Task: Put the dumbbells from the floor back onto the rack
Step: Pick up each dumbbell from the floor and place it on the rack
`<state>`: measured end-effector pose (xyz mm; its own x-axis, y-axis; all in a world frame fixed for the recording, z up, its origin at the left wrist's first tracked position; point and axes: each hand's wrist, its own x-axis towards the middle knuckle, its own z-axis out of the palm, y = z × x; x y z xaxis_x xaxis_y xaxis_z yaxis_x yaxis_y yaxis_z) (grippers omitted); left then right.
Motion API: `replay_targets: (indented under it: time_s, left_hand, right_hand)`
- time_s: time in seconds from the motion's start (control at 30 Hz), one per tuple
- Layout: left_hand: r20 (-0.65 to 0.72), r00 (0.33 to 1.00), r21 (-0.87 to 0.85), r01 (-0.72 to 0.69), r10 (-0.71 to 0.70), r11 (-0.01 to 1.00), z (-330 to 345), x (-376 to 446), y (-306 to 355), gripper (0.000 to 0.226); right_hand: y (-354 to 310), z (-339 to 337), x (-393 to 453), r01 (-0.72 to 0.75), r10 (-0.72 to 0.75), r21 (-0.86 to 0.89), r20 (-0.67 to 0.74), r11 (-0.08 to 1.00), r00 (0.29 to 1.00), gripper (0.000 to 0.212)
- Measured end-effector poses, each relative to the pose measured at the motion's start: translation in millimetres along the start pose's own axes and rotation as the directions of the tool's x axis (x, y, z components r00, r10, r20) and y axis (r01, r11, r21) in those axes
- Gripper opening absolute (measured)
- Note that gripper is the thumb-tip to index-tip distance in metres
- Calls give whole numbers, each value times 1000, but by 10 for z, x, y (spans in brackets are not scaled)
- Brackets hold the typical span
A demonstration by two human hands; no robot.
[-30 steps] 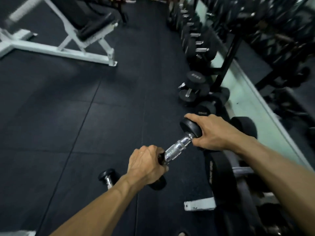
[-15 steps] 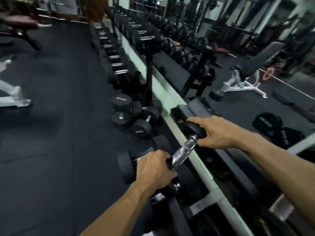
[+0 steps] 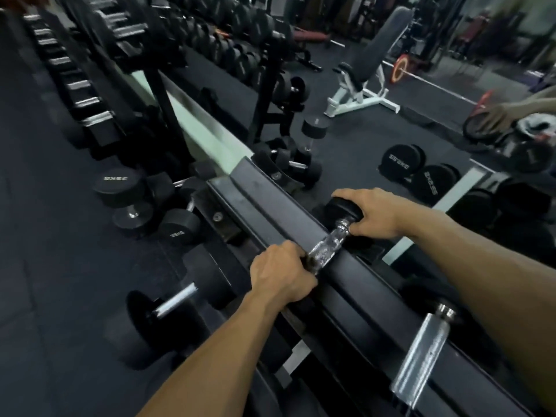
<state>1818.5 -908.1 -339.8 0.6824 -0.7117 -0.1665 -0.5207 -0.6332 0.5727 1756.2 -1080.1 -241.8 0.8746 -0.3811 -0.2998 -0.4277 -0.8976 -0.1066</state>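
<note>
Lower centre of the frame: the left hand (image 3: 281, 272) is wrapped around the near head of a small dumbbell (image 3: 326, 246). Just beyond it, the right hand (image 3: 373, 213) is clamped over the far head. The chrome handle lies across the black top rail of the rack (image 3: 270, 200), apparently not yet seated. If either grip slackens early, the dumbbell could roll off the rail, or pinch fingers. Farther off at left, a 35 kg dumbbell (image 3: 120, 188) stands on the floor (image 3: 45, 236).
</note>
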Motion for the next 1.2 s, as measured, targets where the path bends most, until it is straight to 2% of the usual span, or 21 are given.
replay_targets:
  time_s: [0.1,0.33,0.47,0.7,0.87,1.07,1.2]
  left_hand:
    - [43,998,-5,41,-41,999,10,135,7,29]
    - [257,966,-57,54,-38,997,-159,288,-126,29]
    - [299,954,-39,35,-22,999,-239,347,-170,25]
    - [246,969,-148,76,-38,986,-190,277,-188,28]
    - [166,986,-198,36,-3,980,-309,182,-218,21]
    - [16,999,-224,42,-40,974,-585,-176,-713,35]
    - [23,993,-144,116,-114,983,-770,-598,-1229,35]
  right_hand:
    - [97,53,179,-30,27,76,48,997,998,74]
    - [57,14,419,-95,98,-23,147,995,984,83]
    - [-9,23,486,-116,127,-70,178,991,976,83]
    - [-46,40,450,-125,142,-111,155,986,978,79]
    - [-159,55,372,-156,165,-77,133,985,977,74]
    - [-742,-9,290,8,-9,-113,-8,994,1000,68]
    - [-1427,126,272,153,-149,-122,42,981,988,70]
